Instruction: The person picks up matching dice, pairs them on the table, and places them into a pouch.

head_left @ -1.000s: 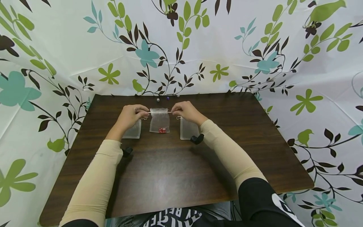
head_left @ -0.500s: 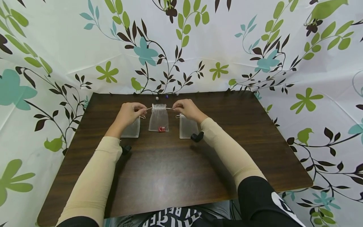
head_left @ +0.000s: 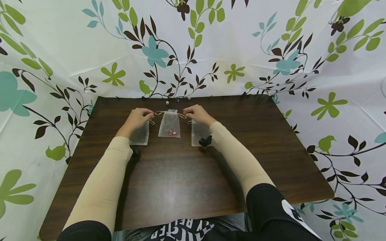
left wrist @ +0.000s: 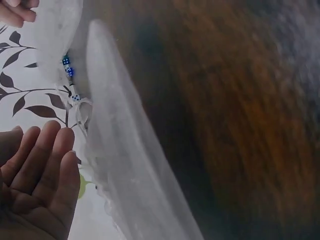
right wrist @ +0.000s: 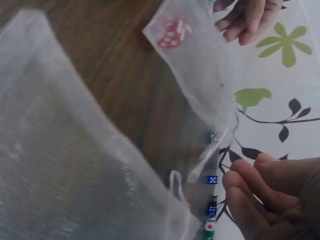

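Note:
A sheer white drawstring pouch [head_left: 169, 125] lies at the middle of the table's far part, with red dice [head_left: 172, 133] showing through its lower end. Its cord loops [head_left: 181, 115] stick out to both sides of the gathered neck. My left hand [head_left: 138, 120] hovers by the left loop, over another sheer pouch [head_left: 139, 136]; in the left wrist view its fingers [left wrist: 47, 160] are relaxed and hold nothing. By the right loop, above a third pouch [head_left: 199, 134], is my right hand [head_left: 199, 114]. Its fingers [right wrist: 255, 187] are loosely bent with nothing between them in the right wrist view.
Along the far table edge sit several small dice, among them a white die [head_left: 167, 102] and a blue die [head_left: 178, 100]. A leaf-patterned cloth [head_left: 193, 63] hangs right behind the dark wooden table [head_left: 181, 180].
Both hands were pulling the middle pouch's cords outward, which gathered its neck. Now the fingers have let go and the cord loops lie loose.

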Action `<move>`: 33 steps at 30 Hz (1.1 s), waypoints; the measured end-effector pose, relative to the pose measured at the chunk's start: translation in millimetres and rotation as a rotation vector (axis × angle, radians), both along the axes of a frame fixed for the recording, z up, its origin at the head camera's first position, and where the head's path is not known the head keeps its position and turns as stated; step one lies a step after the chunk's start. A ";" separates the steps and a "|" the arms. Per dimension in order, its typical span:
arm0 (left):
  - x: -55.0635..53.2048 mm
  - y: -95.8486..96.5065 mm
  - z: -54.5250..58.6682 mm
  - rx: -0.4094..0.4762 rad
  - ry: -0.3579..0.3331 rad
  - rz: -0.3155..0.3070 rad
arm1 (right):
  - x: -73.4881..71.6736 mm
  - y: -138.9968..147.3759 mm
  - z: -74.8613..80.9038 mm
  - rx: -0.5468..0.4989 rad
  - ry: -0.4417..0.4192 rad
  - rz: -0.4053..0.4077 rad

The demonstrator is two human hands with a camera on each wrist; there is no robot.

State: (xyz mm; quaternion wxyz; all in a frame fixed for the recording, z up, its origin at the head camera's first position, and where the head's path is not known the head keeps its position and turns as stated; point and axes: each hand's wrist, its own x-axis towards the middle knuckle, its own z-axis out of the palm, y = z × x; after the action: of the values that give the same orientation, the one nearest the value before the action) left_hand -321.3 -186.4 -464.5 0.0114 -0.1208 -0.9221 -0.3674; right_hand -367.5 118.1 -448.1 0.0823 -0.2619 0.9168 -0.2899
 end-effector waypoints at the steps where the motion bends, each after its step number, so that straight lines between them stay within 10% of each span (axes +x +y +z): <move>1: -0.5 0.3 -0.6 0.004 -0.003 0.003 | -1.0 1.2 -1.3 0.008 -0.003 0.001; 13: 1.0 14.3 11.3 -0.049 0.045 0.039 | -8.3 28.2 -4.6 0.018 0.028 -0.109; 21: 11.9 72.8 42.9 -0.266 0.011 -0.038 | 4.5 62.4 8.3 0.292 -0.101 -0.347; 26: 8.7 113.3 35.3 -0.331 -0.070 -0.142 | 17.2 81.2 12.1 0.436 -0.270 -0.322; 33: 10.6 148.4 15.6 -0.325 -0.186 -0.173 | 24.9 84.0 0.3 0.303 -0.373 -0.246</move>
State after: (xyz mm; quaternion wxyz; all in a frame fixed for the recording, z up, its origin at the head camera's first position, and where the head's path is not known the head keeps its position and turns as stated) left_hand -310.7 -38.0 -448.9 -0.1251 -0.1653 -0.9525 -0.2230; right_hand -342.6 202.1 -447.7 0.2520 -0.0754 0.9438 -0.2004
